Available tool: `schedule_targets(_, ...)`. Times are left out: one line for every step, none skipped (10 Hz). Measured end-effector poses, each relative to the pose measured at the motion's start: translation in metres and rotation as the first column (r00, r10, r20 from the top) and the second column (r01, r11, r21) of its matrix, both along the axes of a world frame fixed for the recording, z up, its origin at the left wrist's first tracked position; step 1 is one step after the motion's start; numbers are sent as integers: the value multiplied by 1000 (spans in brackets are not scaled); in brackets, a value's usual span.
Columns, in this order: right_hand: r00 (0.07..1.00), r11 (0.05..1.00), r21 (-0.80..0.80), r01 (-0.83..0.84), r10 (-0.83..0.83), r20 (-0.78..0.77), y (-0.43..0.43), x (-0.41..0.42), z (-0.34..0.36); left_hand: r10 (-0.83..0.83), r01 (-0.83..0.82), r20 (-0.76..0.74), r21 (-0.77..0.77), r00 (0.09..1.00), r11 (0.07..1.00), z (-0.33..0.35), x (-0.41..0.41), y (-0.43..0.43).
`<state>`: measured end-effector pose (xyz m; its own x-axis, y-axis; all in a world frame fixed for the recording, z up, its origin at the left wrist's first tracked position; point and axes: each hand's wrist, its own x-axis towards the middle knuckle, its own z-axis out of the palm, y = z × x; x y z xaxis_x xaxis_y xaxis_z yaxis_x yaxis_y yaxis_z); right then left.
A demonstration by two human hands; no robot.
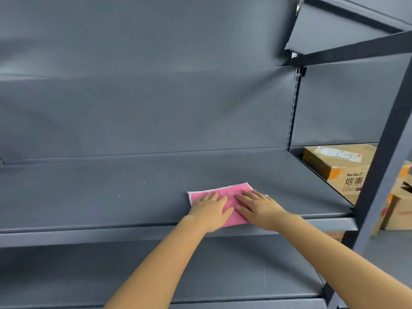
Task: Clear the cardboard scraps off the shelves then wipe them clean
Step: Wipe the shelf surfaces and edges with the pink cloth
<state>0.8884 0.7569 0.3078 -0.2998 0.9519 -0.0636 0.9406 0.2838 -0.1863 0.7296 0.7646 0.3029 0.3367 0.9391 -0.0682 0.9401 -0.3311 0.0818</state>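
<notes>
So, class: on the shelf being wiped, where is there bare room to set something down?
The shelf is bare left of the pink cloth and behind it to the back panel. Both hands, left and right, crowd the front right. Boxes fill the space past the right end.

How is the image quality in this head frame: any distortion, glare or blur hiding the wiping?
Head view: wide-angle bending bows the shelf and tilts the right upright; soft, even light with faint sheen on the back panel, no harsh glare; slightly soft overall, yet the left hand, right hand and pink cloth stay clear.
</notes>
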Motion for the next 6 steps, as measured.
schedule_targets(999,999,12,33,-33,29,3,0,-8,20,-20,15,4,1000,1000,-8,0,6)
schedule_targets(995,998,25,64,-65,73,9,-4,-11,44,-43,40,-24,998,999,-7,1,12)
schedule_targets(991,997,0,77,-77,111,13,-6,-10,73,-73,18,-28,997,997,-6,3,12)
schedule_targets(992,996,-26,80,-77,105,8,-4,1,98,-98,11,28,995,995,1,-2,-3)
schedule_targets(993,994,-14,112,-113,-38,-9,-11,16,144,-151,74,92,987,984,16,-21,-31)
schedule_targets(948,991,94,95,-61,-313,-45,-19,57,213,-241,148,211,966,947,46,-49,-64)
